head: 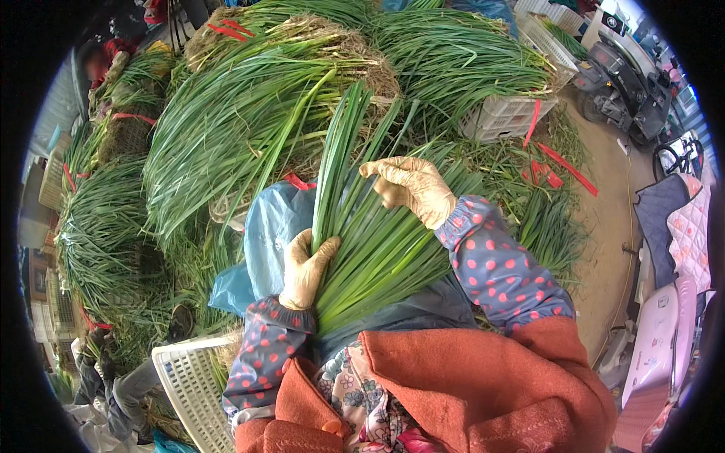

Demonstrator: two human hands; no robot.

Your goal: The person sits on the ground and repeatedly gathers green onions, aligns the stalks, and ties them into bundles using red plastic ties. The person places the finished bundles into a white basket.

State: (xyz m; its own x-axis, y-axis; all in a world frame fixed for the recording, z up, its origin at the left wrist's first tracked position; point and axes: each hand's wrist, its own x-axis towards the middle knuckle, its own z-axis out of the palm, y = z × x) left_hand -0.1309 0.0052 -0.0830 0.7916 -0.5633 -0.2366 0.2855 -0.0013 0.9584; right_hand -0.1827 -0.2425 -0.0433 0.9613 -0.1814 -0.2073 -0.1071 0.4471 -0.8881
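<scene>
Across my lap fans a loose bundle of long green leaves, apparently from leek- or garlic-like plants. My left hand, in a thin cream glove, grips several upright stalks at the bundle's left side, thumb across them. Above the bundle's middle, my right hand, gloved alike, has curled fingers close to the leaf tips. Whether a leaf is pinched there cannot be made out. A blue plastic bag covers something just beyond my left hand. Dark cloth lies over my lap.
Ahead is a large heap of rooted green plants; another heap tops white crates. A white plastic basket stands at lower left near another person's leg. Red ties lie on trimmings. A scooter is parked right.
</scene>
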